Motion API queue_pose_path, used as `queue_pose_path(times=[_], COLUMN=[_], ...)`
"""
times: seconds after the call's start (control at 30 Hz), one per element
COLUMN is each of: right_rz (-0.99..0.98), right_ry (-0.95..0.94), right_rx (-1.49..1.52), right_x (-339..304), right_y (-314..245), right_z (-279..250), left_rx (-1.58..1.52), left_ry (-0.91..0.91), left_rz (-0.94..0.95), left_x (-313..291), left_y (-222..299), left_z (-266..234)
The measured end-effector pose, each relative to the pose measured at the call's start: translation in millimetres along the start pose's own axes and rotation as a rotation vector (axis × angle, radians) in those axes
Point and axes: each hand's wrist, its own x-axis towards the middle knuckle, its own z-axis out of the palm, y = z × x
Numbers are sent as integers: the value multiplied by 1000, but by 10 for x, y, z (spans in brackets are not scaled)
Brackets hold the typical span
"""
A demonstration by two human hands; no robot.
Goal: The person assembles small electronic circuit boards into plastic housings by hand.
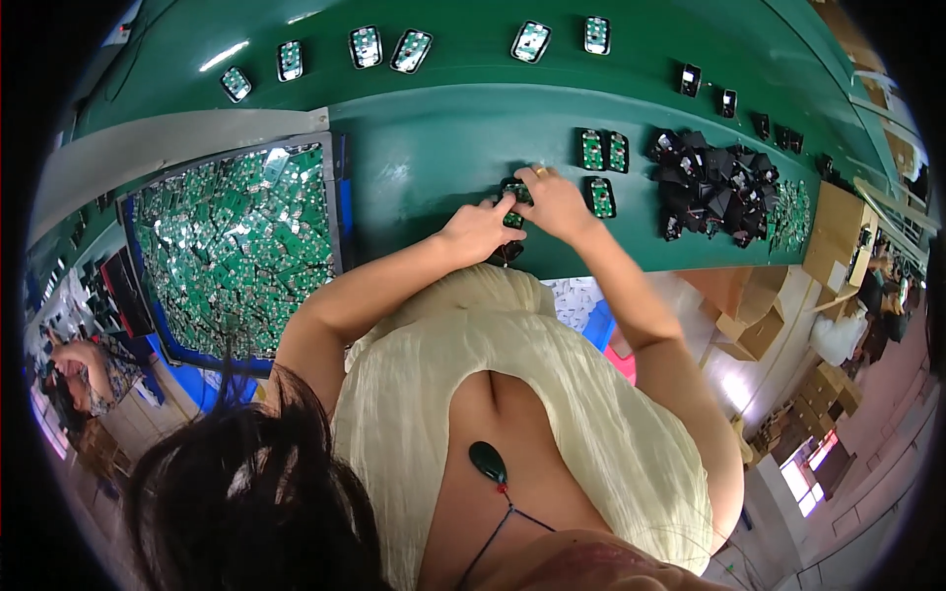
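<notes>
Close to the bench's near edge, both my hands meet on a black housing with a green circuit board (513, 219) in it. My left hand (477, 233) has its fingertips closed on the housing's near left side. From the right, my right hand (554, 204) curls its fingers over the far side and presses the same unit. My fingers hide much of the housing. A dark part with a thin red wire (508, 252) lies just below, close to my body. Several similar filled housings (600, 197) lie just right of my right hand.
A large blue-edged tray (338, 197) heaped with green circuit boards (236, 246) stands at left. At right are a pile of black housings (711, 187), loose green boards (790, 215) and a cardboard box (838, 231). Spaced-out units (412, 51) line the green strip (473, 49) at the back.
</notes>
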Motion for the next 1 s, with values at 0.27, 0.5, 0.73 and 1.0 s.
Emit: queue_pose_path(times=[0.27,0.5,0.73,1.0], right_rz=[-505,-593,140,212], right_ry=[46,20,346,278], right_rx=[-409,-377,496,1462], right_x=[1331,2250,1514,971], right_y=[225,227,21,-154], right_z=[-504,-342,-476,-451], left_rx=[-52,-393,-1290,-1717], left_ry=[11,486,903,700], left_rz=[82,-472,-795,-549], left_x=[-172,-36,403,443], left_y=[-185,-224,-778,-681], left_z=[118,70,-337,-952])
